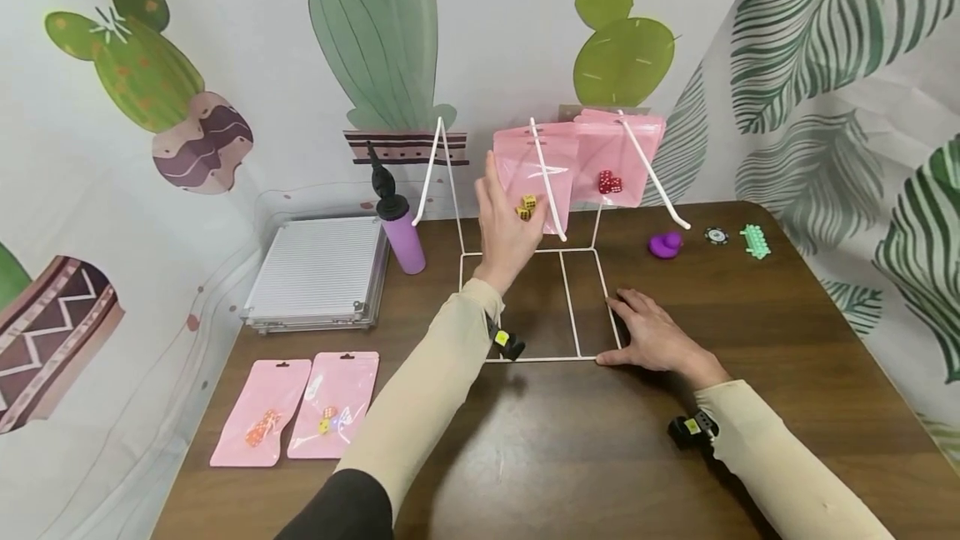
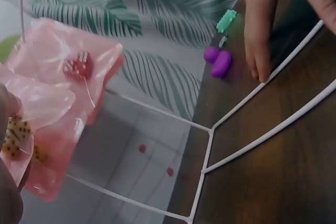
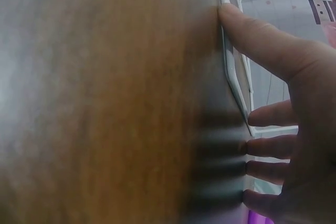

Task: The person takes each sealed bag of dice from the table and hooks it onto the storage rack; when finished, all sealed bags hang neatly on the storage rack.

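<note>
The left hand (image 1: 504, 227) covers the near edge of the pink bag (image 1: 534, 167) it holds, so how the fingers close on it cannot be told; in the left wrist view that hand is cut off at the frame's edge, only a fingertip showing; the table (image 3: 105, 103) in the right wrist view is a brown blur; the right hand (image 3: 283, 129) there runs off the right edge; the green piece (image 1: 754, 241) is too small to identify.

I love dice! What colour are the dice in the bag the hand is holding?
Yellow with dark dots, inside the pink bag the left hand holds; head view shows it best.
</note>
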Demonstrator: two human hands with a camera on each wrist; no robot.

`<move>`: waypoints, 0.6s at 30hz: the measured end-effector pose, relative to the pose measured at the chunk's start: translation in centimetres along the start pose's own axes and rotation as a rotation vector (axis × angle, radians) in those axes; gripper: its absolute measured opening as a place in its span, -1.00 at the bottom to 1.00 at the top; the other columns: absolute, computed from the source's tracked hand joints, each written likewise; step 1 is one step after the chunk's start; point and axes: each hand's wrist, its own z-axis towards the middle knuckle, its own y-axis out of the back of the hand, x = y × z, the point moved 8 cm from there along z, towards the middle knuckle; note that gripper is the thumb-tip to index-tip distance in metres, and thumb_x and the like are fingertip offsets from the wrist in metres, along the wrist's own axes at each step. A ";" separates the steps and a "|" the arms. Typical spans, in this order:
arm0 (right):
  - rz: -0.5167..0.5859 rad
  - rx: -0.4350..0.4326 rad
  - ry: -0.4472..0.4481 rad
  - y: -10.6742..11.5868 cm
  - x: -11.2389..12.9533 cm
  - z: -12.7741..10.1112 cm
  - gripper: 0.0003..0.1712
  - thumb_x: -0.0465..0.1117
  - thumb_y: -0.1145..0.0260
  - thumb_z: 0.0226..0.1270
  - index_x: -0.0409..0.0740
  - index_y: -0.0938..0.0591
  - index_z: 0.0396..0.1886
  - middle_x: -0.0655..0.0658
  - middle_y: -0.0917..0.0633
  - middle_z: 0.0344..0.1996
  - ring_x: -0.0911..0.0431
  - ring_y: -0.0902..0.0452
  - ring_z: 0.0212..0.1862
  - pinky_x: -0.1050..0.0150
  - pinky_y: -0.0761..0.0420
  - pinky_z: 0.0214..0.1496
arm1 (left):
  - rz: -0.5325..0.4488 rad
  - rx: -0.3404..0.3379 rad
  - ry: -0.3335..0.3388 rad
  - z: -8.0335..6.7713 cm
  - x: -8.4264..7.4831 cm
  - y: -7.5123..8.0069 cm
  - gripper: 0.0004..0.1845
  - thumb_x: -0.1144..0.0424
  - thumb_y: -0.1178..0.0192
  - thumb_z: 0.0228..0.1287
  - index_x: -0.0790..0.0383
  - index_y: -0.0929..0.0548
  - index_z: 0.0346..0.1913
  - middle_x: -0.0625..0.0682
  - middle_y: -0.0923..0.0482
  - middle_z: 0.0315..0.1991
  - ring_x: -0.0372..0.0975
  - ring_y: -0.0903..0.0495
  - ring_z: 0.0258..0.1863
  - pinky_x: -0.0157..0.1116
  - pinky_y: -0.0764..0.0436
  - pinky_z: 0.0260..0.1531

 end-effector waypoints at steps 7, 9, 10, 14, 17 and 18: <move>0.004 -0.001 0.005 0.2 0.0 0.2 0.22 0.32 -0.52 -0.15 -0.40 -0.35 0.36 -0.53 -0.28 0.35 -0.43 -0.12 0.38 -0.30 -0.20 0.38 | -0.011 0.008 -0.006 0.8 0.6 -1.1 0.09 0.13 -0.36 0.10 0.27 0.14 0.53 0.24 -0.31 0.06 -0.07 -0.43 -0.08 -0.19 -0.57 -0.05; 0.002 -0.004 0.007 0.4 -0.1 0.3 0.21 0.31 -0.53 -0.15 -0.40 -0.35 0.36 -0.54 -0.27 0.35 -0.43 -0.11 0.38 -0.30 -0.20 0.38 | -0.016 0.006 -0.020 0.9 0.5 -1.1 0.10 0.14 -0.35 0.09 0.27 0.15 0.53 0.24 -0.31 0.06 -0.06 -0.42 -0.06 -0.20 -0.56 -0.03; 0.002 -0.004 0.008 0.4 -0.1 0.3 0.22 0.31 -0.53 -0.15 -0.40 -0.35 0.36 -0.54 -0.27 0.35 -0.43 -0.11 0.38 -0.30 -0.19 0.38 | -0.018 0.006 -0.023 0.8 0.6 -1.2 0.10 0.14 -0.34 0.08 0.27 0.16 0.54 0.23 -0.31 0.07 -0.07 -0.42 -0.06 -0.20 -0.55 -0.03; 0.004 -0.002 0.017 0.3 0.0 0.3 0.22 0.32 -0.52 -0.15 -0.40 -0.35 0.36 -0.54 -0.27 0.35 -0.44 -0.11 0.38 -0.30 -0.19 0.38 | -0.033 0.020 -0.027 0.5 0.9 -1.1 0.09 0.15 -0.34 0.10 0.25 0.16 0.54 0.22 -0.31 0.06 -0.07 -0.41 -0.06 -0.21 -0.54 -0.02; 0.011 -0.006 0.021 0.1 0.1 0.1 0.22 0.32 -0.52 -0.15 -0.41 -0.35 0.35 -0.55 -0.28 0.34 -0.44 -0.12 0.38 -0.31 -0.19 0.38 | -0.046 0.042 -0.034 0.1 1.3 -1.0 0.09 0.14 -0.37 0.12 0.25 0.15 0.54 0.23 -0.31 0.08 -0.05 -0.41 -0.03 -0.20 -0.53 0.05; 0.013 -0.008 0.020 0.1 0.1 0.1 0.22 0.31 -0.52 -0.15 -0.41 -0.35 0.35 -0.55 -0.28 0.34 -0.44 -0.12 0.37 -0.31 -0.19 0.38 | -0.049 0.054 -0.035 0.0 1.4 -0.9 0.10 0.13 -0.38 0.12 0.24 0.15 0.54 0.24 -0.31 0.09 -0.05 -0.41 -0.01 -0.18 -0.52 0.09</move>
